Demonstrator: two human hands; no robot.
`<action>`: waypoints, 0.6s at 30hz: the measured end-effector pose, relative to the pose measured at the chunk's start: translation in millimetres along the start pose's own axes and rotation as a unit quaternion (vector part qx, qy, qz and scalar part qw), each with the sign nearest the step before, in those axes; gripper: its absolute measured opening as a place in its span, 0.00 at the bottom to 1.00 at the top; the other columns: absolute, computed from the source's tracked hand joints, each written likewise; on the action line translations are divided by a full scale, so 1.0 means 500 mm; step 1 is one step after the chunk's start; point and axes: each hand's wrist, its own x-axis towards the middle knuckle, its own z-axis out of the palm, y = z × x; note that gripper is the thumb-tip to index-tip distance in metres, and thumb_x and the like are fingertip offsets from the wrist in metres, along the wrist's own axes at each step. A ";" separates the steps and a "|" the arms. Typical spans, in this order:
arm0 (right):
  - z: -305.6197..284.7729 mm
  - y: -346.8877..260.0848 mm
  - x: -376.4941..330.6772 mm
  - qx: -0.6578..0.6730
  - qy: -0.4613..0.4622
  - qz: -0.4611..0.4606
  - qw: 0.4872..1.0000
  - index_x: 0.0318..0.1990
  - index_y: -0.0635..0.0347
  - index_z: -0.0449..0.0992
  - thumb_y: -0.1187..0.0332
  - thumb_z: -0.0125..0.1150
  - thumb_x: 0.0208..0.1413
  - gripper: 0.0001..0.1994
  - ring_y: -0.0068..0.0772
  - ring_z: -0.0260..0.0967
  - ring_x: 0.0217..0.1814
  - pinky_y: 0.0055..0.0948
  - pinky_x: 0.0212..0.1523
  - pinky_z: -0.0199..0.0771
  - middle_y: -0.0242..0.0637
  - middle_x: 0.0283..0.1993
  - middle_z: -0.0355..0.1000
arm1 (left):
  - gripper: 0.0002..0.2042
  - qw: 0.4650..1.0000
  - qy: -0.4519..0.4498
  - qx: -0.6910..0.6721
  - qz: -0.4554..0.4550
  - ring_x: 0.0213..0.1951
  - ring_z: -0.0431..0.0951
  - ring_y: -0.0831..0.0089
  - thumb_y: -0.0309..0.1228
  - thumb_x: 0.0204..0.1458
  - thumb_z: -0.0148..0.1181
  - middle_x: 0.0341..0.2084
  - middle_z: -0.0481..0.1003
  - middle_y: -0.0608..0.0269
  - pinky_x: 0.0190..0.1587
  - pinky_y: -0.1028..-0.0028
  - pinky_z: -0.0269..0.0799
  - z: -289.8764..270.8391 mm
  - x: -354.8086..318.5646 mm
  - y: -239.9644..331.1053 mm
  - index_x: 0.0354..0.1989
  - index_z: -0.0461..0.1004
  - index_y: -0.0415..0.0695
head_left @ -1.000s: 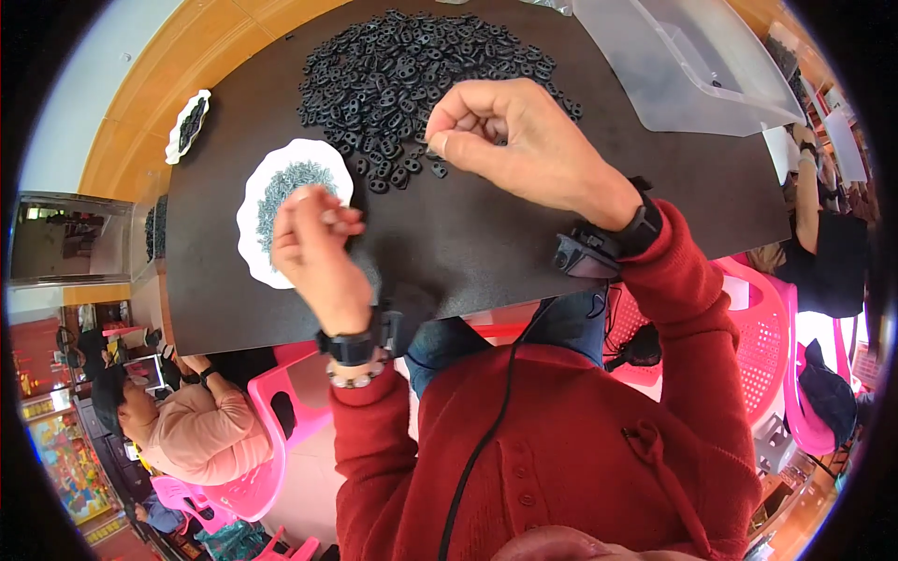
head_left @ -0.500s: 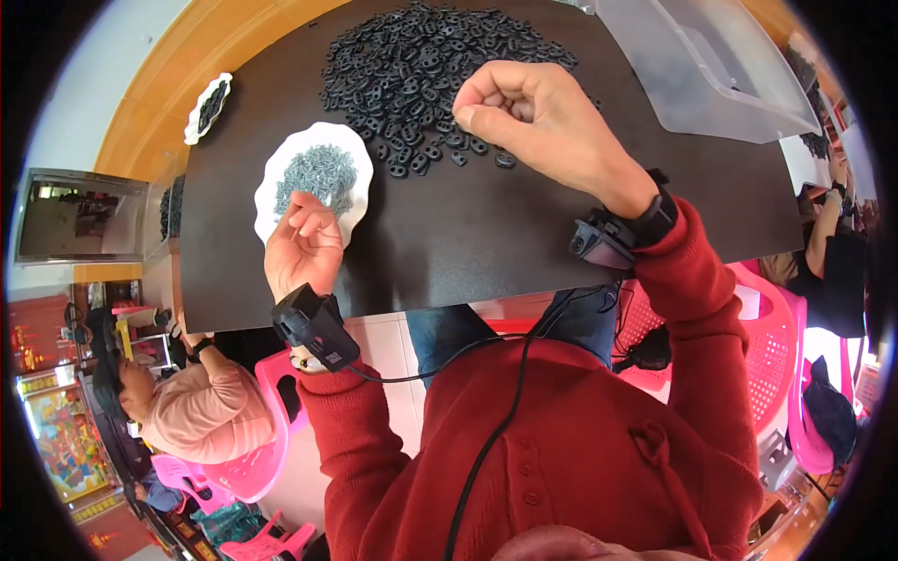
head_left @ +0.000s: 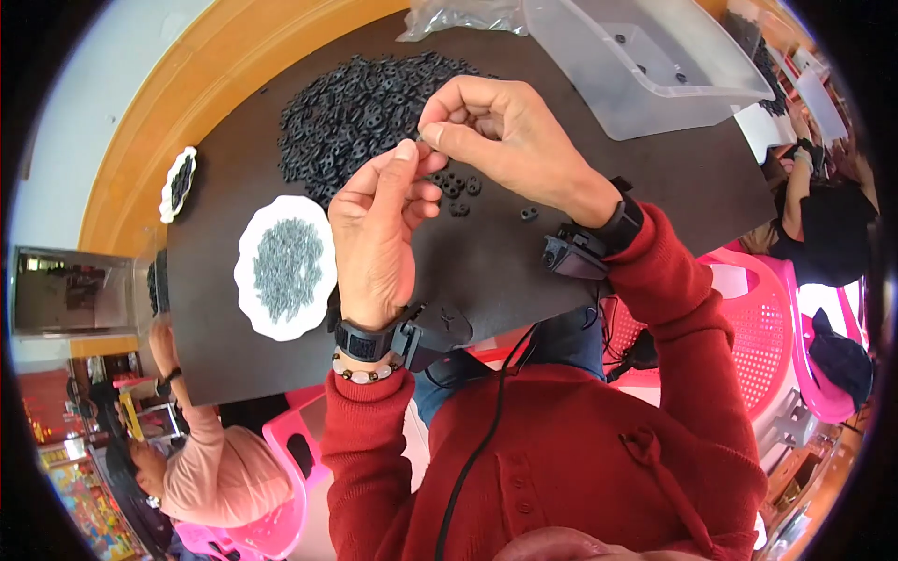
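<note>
My left hand [head_left: 374, 229] and my right hand [head_left: 500, 131] meet fingertip to fingertip above the dark table top [head_left: 486, 271]. The right thumb and forefinger pinch a small part; what it is cannot be made out. The left forefinger touches the same spot, and whether it also pinches something is hidden. Just behind the hands lies a big heap of small black ring-shaped parts [head_left: 360, 107]. A few loose black parts [head_left: 458, 187] lie under the hands. A white dish of small grey metal pieces [head_left: 285, 266] sits left of my left wrist.
A clear plastic tub [head_left: 645, 61] with a few black parts stands at the back right, a crumpled clear bag [head_left: 458, 17] behind the heap. A small white dish of black parts [head_left: 178, 182] sits far left. Pink chairs and other seated people surround the table.
My left hand has left the white dish and risen to the right to meet my right hand. The right hand has stayed above the loose parts.
</note>
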 end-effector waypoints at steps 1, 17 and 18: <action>-0.009 -0.004 0.004 -0.004 0.007 -0.001 1.000 0.47 0.66 0.80 0.72 0.66 0.70 0.06 0.18 0.80 0.41 0.21 0.44 0.80 0.31 0.39 0.81 | 0.12 1.000 -0.003 0.014 0.004 0.32 0.80 0.82 0.34 0.69 0.67 0.40 0.87 0.61 0.36 0.80 0.75 0.007 0.014 0.000 0.50 0.84 0.37; -0.014 0.006 0.057 -0.136 0.030 -0.011 0.990 0.46 0.67 0.80 0.75 0.64 0.70 0.04 0.18 0.80 0.44 0.20 0.45 0.79 0.33 0.41 0.82 | 0.10 0.997 -0.078 -0.004 0.005 0.31 0.79 0.83 0.32 0.69 0.67 0.38 0.87 0.59 0.35 0.80 0.74 -0.046 0.135 0.005 0.47 0.86 0.38; -0.010 0.008 0.057 -0.142 0.026 -0.019 0.989 0.46 0.67 0.80 0.75 0.64 0.70 0.04 0.18 0.80 0.44 0.20 0.46 0.79 0.33 0.41 0.82 | 0.10 0.997 -0.075 -0.006 0.005 0.31 0.79 0.83 0.32 0.69 0.67 0.38 0.87 0.59 0.35 0.80 0.74 -0.052 0.135 0.004 0.47 0.86 0.38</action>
